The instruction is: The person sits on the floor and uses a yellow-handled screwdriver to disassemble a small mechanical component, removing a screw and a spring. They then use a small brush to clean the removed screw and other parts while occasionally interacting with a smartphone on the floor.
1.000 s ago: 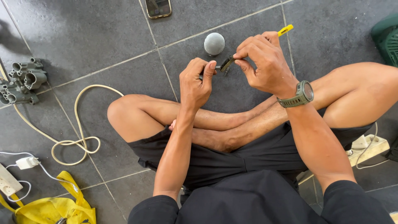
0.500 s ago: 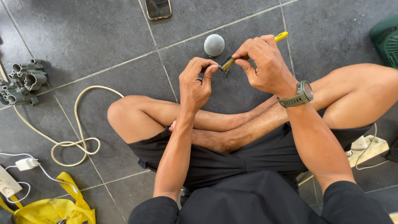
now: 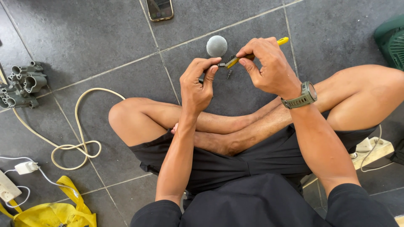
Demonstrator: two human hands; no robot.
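Dark grey floor tiles [image 3: 84, 38] with pale grout lines carry the scene, where a person sits cross-legged. Above the crossed shins, the right hand [image 3: 269, 67] pinches a yellow-handled screwdriver [image 3: 252, 54], its tip meeting a small dark part [image 3: 210, 71] gripped between thumb and fingers of the left hand [image 3: 195, 84]. A loose screw [image 3: 229, 75] lies on the tile just below the tip, a grey dome-shaped cap [image 3: 216, 46] just beyond. Farther out rest a phone [image 3: 159, 8], a coiled cream cable [image 3: 75, 126], grey pipe fittings [image 3: 23, 84], a yellow bag [image 3: 54, 212] and a white power strip [image 3: 372, 151].
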